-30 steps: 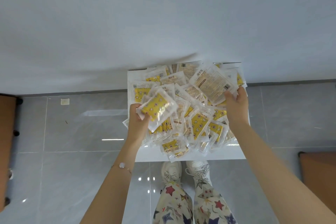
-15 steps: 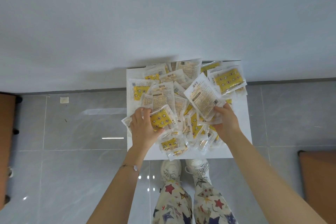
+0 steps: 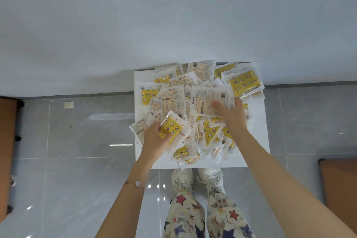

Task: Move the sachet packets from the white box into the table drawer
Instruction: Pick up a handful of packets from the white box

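Note:
A heap of clear and yellow sachet packets (image 3: 173, 100) covers a white surface (image 3: 257, 137) that I look straight down on. My left hand (image 3: 154, 139) grips a yellow sachet (image 3: 172, 131) at the heap's near left side. My right hand (image 3: 231, 116) holds a pale sachet (image 3: 206, 102) printed side up, with fingers showing through its film, over the heap's right half. More sachets lie loose around both hands. No drawer shows in this view.
A pale wall (image 3: 173, 15) rises right behind the white surface. Grey glossy floor tiles (image 3: 77, 160) lie on both sides. Brown furniture edges (image 3: 7, 150) stand at the far left and the lower right (image 3: 340, 189). My white shoes (image 3: 197, 179) stand just below the surface's near edge.
Both hands have drawn nearer to me with their sachets. The right hand's pale sachet now lies flatter over the heap. Another yellow sachet lies uncovered at the far right.

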### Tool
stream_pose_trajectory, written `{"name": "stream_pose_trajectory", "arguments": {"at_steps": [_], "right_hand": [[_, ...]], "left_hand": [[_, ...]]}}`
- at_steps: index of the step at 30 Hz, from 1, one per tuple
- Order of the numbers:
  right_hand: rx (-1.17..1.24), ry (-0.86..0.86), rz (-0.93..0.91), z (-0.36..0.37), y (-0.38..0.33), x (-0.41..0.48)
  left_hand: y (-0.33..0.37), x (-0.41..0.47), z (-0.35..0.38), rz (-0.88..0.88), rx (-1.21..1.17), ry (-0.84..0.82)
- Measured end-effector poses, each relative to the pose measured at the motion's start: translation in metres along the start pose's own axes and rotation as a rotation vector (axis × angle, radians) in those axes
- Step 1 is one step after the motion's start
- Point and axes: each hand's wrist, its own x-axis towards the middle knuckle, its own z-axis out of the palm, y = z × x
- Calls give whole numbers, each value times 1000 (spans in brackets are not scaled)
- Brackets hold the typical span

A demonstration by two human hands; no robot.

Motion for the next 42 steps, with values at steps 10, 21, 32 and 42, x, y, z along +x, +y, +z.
{"name": "stream_pose_trajectory", "arguments": {"at_steps": [10,21,32,42], "right_hand": [[-53,31,-92,-12,-2,-15],[-34,-103,-209,-3,-59,-100],[-199,-395,-368,43,-142,-246],[-350,-743,-431,150,-125,-404]], "left_hand": [[-4,-22,-21,-64,-562,-104],[27,-87,-65,-112,-848,215],[11,-233,-159,-107,-1115,532],[-103,-378,-235,-147,-1266,830]]}}
